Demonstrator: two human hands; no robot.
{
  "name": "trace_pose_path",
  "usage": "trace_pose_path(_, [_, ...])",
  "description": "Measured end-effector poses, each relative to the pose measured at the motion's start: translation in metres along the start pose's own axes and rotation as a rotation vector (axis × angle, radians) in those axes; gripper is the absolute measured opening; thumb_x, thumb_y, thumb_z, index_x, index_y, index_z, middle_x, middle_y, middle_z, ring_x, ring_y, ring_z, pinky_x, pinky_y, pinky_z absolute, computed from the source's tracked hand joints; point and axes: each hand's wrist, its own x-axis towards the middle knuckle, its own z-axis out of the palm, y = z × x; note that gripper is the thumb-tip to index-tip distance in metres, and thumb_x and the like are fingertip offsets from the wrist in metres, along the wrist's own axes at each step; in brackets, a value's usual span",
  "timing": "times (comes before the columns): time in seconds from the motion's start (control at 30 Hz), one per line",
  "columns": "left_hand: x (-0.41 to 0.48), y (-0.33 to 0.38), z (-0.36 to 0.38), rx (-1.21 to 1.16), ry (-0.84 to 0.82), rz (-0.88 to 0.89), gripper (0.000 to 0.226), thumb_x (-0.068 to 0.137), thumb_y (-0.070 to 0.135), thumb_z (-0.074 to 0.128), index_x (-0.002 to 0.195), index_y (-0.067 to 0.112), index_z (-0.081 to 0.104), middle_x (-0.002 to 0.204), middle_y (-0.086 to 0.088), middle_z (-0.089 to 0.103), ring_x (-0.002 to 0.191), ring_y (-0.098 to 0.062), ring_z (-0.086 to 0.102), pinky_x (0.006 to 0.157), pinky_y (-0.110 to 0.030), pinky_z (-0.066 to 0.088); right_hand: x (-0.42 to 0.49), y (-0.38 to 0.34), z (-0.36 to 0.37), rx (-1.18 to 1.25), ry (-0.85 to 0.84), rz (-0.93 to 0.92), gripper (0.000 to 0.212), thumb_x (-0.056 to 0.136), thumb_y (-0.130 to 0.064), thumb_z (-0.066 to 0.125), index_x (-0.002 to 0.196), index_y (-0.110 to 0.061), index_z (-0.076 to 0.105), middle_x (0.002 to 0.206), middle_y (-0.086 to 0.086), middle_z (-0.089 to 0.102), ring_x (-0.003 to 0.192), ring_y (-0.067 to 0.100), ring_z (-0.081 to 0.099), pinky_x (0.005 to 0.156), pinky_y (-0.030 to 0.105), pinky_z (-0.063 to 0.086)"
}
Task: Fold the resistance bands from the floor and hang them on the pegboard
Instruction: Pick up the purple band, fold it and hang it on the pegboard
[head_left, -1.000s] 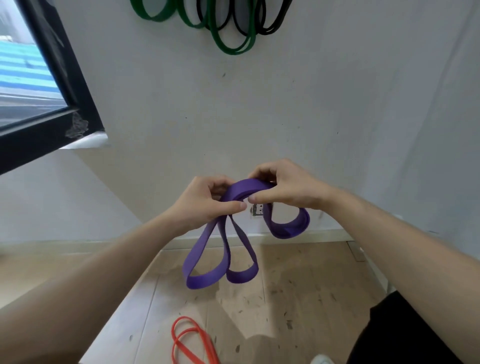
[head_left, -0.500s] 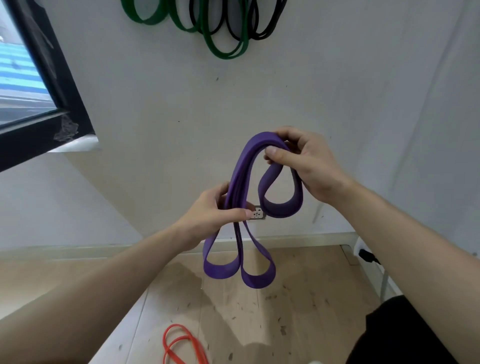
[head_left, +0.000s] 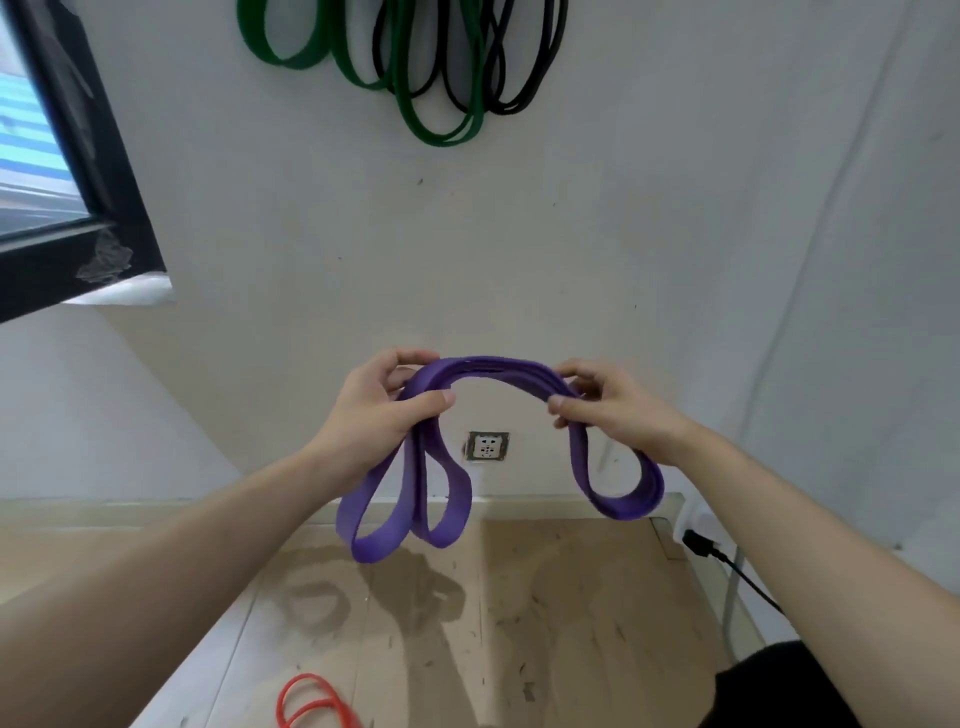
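Head view: both hands are up in front of the white wall (head_left: 597, 234), holding one purple band (head_left: 498, 368) between them.

- Left hand (head_left: 371, 415): grip closed on the band's left end, thumb across the front, fingers curled over the top.
- Right hand (head_left: 621, 410): grip pinching the right end, thumb underneath, fingertips on top.
- The purple band is folded into several stacked layers and arches between the two hands. Two loops hang below the left hand and one layered loop hangs below the right. It is in the air, well clear of the floor (head_left: 571, 623), with the arch above the wall socket (head_left: 487, 446).
- An orange band (head_left: 311, 701) lies on the floor at the bottom edge, partly cut off by the frame, well apart from the purple one.
- Green bands (head_left: 410, 111) and black bands (head_left: 511, 110) hang on the wall at the top. Their loops overlap, and the mounting is out of frame.
- A black window frame (head_left: 104, 208) is at upper left.
- A black plug and cable (head_left: 701, 545) are low on the right by the skirting.
- Dark clothing (head_left: 779, 686) is at the bottom right corner.
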Motion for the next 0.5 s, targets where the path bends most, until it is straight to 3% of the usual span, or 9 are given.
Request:
trace_pose_path(0.1, [0.001,0.003,0.005,-0.102,0.056,0.000,0.033,0.085,0.007,0.078,0.115,0.016,0.067,0.100,-0.010,0.073,0.081,-0.023,0.068,0.086,-0.046,0.058,-0.005,-0.008,0.015,-0.008,-0.055,-0.011,0.030,0.093,-0.016,0.069,0.123,-0.017,0.063,0.099,0.024,0.068,0.093,0.034,0.070,0.090,0.040,0.057])
trace_pose_path(0.27, [0.003,0.015,0.018,-0.209,0.150,0.061,0.031,0.082,0.015,0.083,0.111,0.020,0.072,0.101,-0.012,0.073,0.083,-0.028,0.068,0.091,-0.058,0.057,-0.004,-0.024,0.034,0.045,0.015,-0.074,0.044,0.090,-0.022,0.073,0.131,-0.017,0.056,0.099,0.021,0.069,0.088,0.034,0.072,0.084,0.051,0.058])
trace_pose_path(0.37, [0.003,0.028,0.023,-0.232,0.178,0.108,0.026,0.083,0.016,0.081,0.107,0.025,0.076,0.096,-0.011,0.073,0.082,-0.026,0.070,0.087,-0.051,0.060,-0.002,-0.037,0.038,0.143,0.118,-0.148,0.048,0.091,-0.018,0.072,0.134,-0.019,0.053,0.097,0.018,0.069,0.083,0.033,0.073,0.079,0.051,0.060])
trace_pose_path(0.5, [0.004,0.050,0.032,-0.256,0.180,0.122,0.026,0.086,0.016,0.077,0.112,0.022,0.077,0.078,-0.003,0.072,0.078,-0.017,0.071,0.088,-0.040,0.061,-0.002,-0.059,0.033,0.254,0.255,-0.278,0.064,0.094,-0.015,0.068,0.148,-0.035,0.040,0.089,0.013,0.068,0.078,0.029,0.073,0.078,0.039,0.061])
